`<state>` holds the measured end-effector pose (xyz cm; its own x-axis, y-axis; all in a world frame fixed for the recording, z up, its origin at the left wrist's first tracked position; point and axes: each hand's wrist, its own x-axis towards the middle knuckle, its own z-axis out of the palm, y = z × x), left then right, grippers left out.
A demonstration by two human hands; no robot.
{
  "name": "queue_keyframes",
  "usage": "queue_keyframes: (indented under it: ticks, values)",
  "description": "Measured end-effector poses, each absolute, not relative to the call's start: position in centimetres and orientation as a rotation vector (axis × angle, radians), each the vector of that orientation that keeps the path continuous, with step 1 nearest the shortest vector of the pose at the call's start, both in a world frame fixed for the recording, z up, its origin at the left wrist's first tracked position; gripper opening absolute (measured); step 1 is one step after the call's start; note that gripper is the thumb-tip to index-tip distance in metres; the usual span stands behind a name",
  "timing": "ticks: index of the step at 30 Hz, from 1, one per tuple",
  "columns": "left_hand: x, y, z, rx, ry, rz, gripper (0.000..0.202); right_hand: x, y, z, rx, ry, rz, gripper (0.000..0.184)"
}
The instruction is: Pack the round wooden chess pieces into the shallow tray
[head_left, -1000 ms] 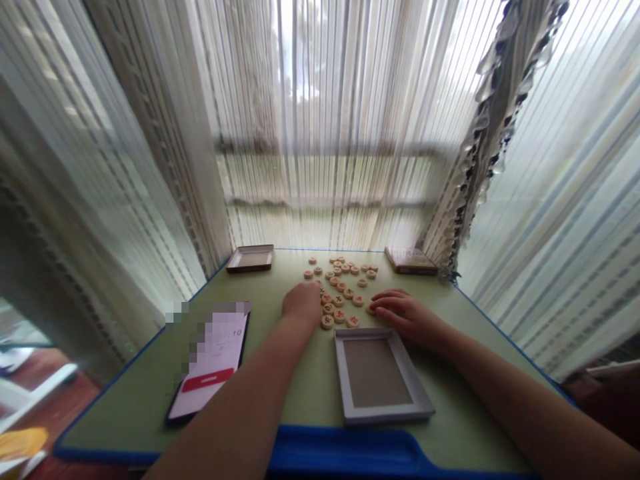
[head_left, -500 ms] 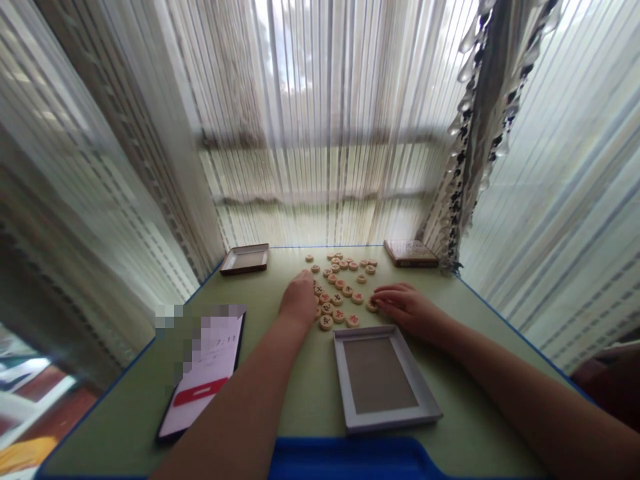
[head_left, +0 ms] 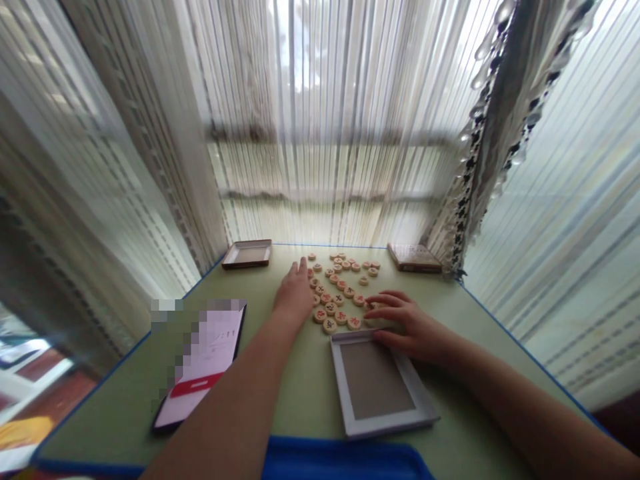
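Round wooden Chinese chess pieces with red or black characters lie face up in a loose cluster mid-table. At the cluster's left edge is my left hand, its fingers stretched forward beside the pieces and nothing seen in its grasp. My right hand is open at the right side, fingers spread over a piece that they partly hide; whether they touch it I cannot tell. Its thumb is by the far right corner of a shallow white box tray with a brown inside.
A phone with a lit screen lies left of my left forearm. At the table's far left corner sits an open brown-edged box part; a closed flat box is far right. A blue tray stands at the near edge. Curtains hang behind.
My right hand has spread its fingers and its thumb has come over the white tray's corner. My left hand has stretched its fingers forward. The view has shifted slightly.
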<state>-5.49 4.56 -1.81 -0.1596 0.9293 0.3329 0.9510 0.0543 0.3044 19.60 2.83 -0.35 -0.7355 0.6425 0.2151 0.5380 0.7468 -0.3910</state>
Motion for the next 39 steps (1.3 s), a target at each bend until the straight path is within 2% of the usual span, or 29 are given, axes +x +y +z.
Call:
queue_keyframes:
  ticks: [4, 8, 15, 22, 33, 39]
  values:
    - [-5.7, 4.6, -2.1, -2.134, -2.224, -0.547, 0.039, 19.6, 3.2, -0.4, -0.884, -2.570, 0.427, 0.024]
    - [-5.5, 4.4, -1.7, -2.079, -2.321, -0.583, 0.034, 19.7, 3.2, -0.4, -0.885, -2.556, 0.457, 0.025]
    - [-5.0, 4.0, -1.1, -2.038, -2.346, -0.667, 0.036, 20.2, 3.7, -0.4, -0.814, -2.390, 0.673, 0.029]
    - [-4.9, 3.6, -1.0, -2.070, -2.333, -0.680, 0.039, 20.5, 4.1, -0.7, -0.987, -2.297, 0.515, 0.027]
    - [-5.1, 3.3, -0.7, -2.072, -2.272, -0.629, 0.044, 20.1, 3.4, -0.3, -0.893, -2.497, 0.452, 0.013]
    - [-5.2, 3.0, -0.4, -1.996, -2.277, -0.483, 0.039, 19.8, 2.9, -0.6, -0.842, -2.577, 0.454, 0.026]
